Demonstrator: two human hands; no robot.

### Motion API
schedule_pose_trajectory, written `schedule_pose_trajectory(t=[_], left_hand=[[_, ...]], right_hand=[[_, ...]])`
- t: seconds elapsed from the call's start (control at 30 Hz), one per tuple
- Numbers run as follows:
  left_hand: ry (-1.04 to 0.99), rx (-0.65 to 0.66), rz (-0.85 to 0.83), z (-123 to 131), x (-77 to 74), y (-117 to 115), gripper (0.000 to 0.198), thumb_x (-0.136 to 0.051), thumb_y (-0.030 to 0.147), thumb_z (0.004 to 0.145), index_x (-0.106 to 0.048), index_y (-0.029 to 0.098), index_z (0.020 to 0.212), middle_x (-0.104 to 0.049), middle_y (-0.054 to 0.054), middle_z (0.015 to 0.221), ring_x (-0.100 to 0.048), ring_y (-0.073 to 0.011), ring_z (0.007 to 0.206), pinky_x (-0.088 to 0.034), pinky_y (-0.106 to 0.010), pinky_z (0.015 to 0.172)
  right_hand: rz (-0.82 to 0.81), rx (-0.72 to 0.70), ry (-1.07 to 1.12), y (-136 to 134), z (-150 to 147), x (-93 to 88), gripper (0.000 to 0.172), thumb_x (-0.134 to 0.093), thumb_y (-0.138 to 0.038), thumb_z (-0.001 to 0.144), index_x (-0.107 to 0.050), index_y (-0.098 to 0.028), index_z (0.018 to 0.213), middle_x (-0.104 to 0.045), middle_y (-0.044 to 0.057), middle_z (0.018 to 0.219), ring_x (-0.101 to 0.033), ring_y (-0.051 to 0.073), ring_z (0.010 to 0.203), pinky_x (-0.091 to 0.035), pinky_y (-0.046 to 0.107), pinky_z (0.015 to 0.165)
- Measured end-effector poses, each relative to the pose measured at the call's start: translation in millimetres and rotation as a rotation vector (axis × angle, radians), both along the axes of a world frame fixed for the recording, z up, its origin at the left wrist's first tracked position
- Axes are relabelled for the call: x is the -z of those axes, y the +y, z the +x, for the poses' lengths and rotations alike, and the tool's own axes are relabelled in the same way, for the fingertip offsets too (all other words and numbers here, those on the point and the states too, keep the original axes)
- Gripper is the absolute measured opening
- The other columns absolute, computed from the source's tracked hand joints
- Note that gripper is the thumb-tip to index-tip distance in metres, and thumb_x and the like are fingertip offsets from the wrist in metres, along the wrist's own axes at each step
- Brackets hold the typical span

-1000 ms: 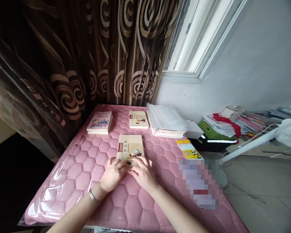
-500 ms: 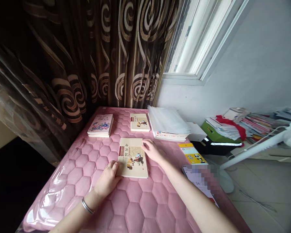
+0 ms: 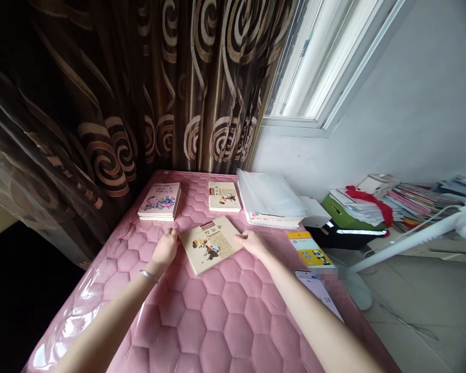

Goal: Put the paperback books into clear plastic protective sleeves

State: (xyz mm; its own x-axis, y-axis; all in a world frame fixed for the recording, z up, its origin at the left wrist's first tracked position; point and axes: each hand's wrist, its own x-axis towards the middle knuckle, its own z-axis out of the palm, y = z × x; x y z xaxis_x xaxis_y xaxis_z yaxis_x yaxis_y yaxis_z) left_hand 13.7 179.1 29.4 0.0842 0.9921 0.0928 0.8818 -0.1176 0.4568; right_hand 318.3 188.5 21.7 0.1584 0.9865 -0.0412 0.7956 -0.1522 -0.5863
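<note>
**Lead:** Swung round since the earlier frame! The Journey to the West paperback [image 3: 210, 244] has turned anticlockwise and slid further up, and it now lies at a slant on the plastic-wrapped pink quilted mattress [image 3: 221, 331].

**Colour:** And both hands are right on it. The left hand [image 3: 166, 247] is at the book's left edge, with a silver bangle [image 3: 148, 275] on the wrist and the fingers bunched narrow, their tips against the cover.

**Lead:** The right hand [image 3: 253, 243] comes in from the other side, its fingers close together on the right corner. Is that a grip?

**Colour:** Can't tell from here. Both hands touch the book, but no clear hold shows.

**Lead:** Just beyond, a matching paperback [image 3: 224, 197] lies flat, with a small stack of colourful books [image 3: 159, 202] to its left and a pile of clear plastic sleeves [image 3: 271, 196] over papers to its right.

**Colour:** Out towards the right side of the mattress are a yellow panda booklet [image 3: 309, 249] and a phone [image 3: 317, 291] with its screen lit, partly blurred.

**Lead:** Further off, past the mattress, there's a green box [image 3: 345, 215] under a red ribbon [image 3: 368, 199] beside heaps of magazines [image 3: 419, 199].

**Colour:** And behind everything, a swirl-patterned curtain [image 3: 140, 88] hangs next to a bright window [image 3: 306, 62].
</note>
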Motion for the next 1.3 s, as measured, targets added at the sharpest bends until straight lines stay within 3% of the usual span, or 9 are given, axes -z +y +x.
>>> schedule_pose_trajectory(t=[0.1, 0.27, 0.43, 0.6, 0.77, 0.9, 1.07, 1.3], left_hand=[[-0.049, -0.125, 0.008, 13.4, 4.6, 15.3, 0.027, -0.040, 0.005, 0.087, -0.055, 0.010, 0.108, -0.068, -0.019, 0.102, -0.068, -0.0254, 0.094, -0.051, -0.036, 0.082], [-0.166, -0.184, 0.020, 25.3, 19.9, -0.6, 0.024, -0.036, 0.012, 0.093, -0.053, 0.013, 0.110, -0.071, -0.017, 0.099, -0.070, -0.0242, 0.093, -0.052, -0.033, 0.079], [-0.344, -0.048, 0.019, 22.6, 27.3, 0.8, 0.029, -0.041, 0.012, 0.090, -0.050, 0.015, 0.118, -0.070, -0.015, 0.109, -0.068, -0.0212, 0.102, -0.053, -0.033, 0.085], [-0.335, 0.016, 0.031, 22.5, 26.7, 10.4, 0.024, -0.042, 0.014, 0.088, -0.060, 0.016, 0.104, -0.070, -0.014, 0.103, -0.067, -0.0241, 0.102, -0.052, -0.039, 0.091], [-0.343, 0.132, 0.221, 17.0, 28.3, -18.5, 0.020, -0.049, 0.024, 0.091, -0.066, 0.019, 0.100, -0.054, -0.012, 0.131, -0.053, -0.0243, 0.124, -0.045, -0.041, 0.105], [-0.285, 0.314, 0.325, 12.1, 28.3, -42.3, 0.016, -0.060, 0.030, 0.088, -0.070, 0.024, 0.098, -0.048, -0.009, 0.135, -0.051, -0.0253, 0.123, -0.046, -0.043, 0.104], [-0.107, 0.363, 0.338, 21.2, 22.5, -44.0, 0.018, -0.071, 0.020, 0.079, -0.072, 0.026, 0.096, -0.058, -0.008, 0.120, -0.053, -0.0269, 0.113, -0.046, -0.047, 0.096], [0.041, 0.366, 0.371, 43.6, 22.1, -41.0, 0.009, -0.066, 0.017, 0.083, -0.072, 0.022, 0.084, -0.067, -0.006, 0.093, -0.059, -0.0217, 0.094, -0.042, -0.042, 0.091]], right_hand=[[-0.019, 0.049, -0.020, -15.4, 7.1, 6.9, 0.028, -0.062, -0.041, 0.079, -0.068, -0.019, 0.064, -0.071, 0.007, 0.065, -0.067, 0.023, 0.069, -0.039, 0.026, 0.058], [-0.016, 0.085, -0.012, -29.9, 5.0, 12.9, 0.031, -0.056, -0.042, 0.084, -0.070, -0.020, 0.067, -0.069, 0.005, 0.057, -0.066, 0.021, 0.061, -0.038, 0.025, 0.054], [-0.004, 0.073, 0.036, -45.3, 2.3, 12.6, 0.034, -0.057, -0.042, 0.082, -0.066, -0.020, 0.058, -0.066, 0.005, 0.050, -0.063, 0.020, 0.053, -0.038, 0.026, 0.051], [0.026, 0.067, 0.100, -56.8, 3.1, 17.8, 0.030, -0.056, -0.043, 0.082, -0.068, -0.021, 0.066, -0.071, 0.004, 0.061, -0.066, 0.020, 0.058, -0.043, 0.025, 0.055], [0.149, 0.092, 0.196, -55.8, 4.8, 31.5, 0.020, -0.059, -0.040, 0.078, -0.069, -0.023, 0.077, -0.074, 0.004, 0.077, -0.069, 0.022, 0.071, -0.049, 0.028, 0.063], [0.333, 0.103, 0.099, -55.8, 4.3, 36.5, 0.018, -0.062, -0.033, 0.077, -0.070, -0.021, 0.088, -0.072, 0.007, 0.091, -0.066, 0.023, 0.082, -0.050, 0.034, 0.075], [0.594, -0.086, -0.085, -68.7, -22.0, 24.4, 0.013, -0.058, -0.024, 0.084, -0.070, -0.023, 0.079, -0.065, 0.007, 0.096, -0.058, 0.023, 0.090, -0.046, 0.036, 0.084], [0.519, -0.333, -0.218, -78.1, -88.3, 16.6, 0.005, -0.071, -0.026, 0.080, -0.071, -0.028, 0.086, -0.066, 0.003, 0.110, -0.053, 0.024, 0.104, -0.037, 0.037, 0.081]])
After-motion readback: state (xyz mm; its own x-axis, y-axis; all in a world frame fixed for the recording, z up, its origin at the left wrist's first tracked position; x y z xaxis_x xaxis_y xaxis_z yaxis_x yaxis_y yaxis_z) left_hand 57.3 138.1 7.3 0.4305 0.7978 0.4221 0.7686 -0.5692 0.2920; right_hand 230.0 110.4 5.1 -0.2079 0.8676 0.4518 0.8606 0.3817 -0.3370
